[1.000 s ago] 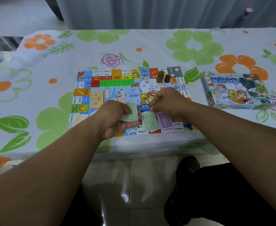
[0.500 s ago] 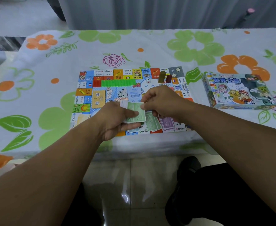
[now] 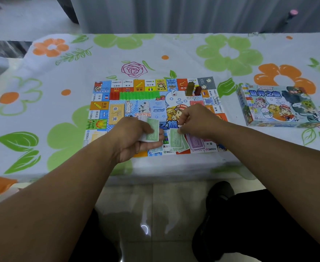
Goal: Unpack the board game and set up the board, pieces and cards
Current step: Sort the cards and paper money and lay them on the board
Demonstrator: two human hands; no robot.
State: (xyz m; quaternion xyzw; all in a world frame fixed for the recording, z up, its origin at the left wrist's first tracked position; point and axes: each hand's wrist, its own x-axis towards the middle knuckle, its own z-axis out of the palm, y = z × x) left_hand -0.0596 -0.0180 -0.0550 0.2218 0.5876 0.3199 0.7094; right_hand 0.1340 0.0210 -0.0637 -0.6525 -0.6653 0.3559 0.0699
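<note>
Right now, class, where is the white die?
Head view: the white die sits far across the board, between the green house row and two upright tokens.

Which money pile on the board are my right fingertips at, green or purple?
The green pile: the right hand pinches at its far edge. The purple pile lies just right of it. The left hand grips a separate stack.

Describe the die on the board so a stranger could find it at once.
Start from the colourful game board on the flowered table. Near its far edge runs a long green row of houses; just right of its end sits the die. It is the only small white cube with dots, left of the taller olive token and dark red token.
</note>
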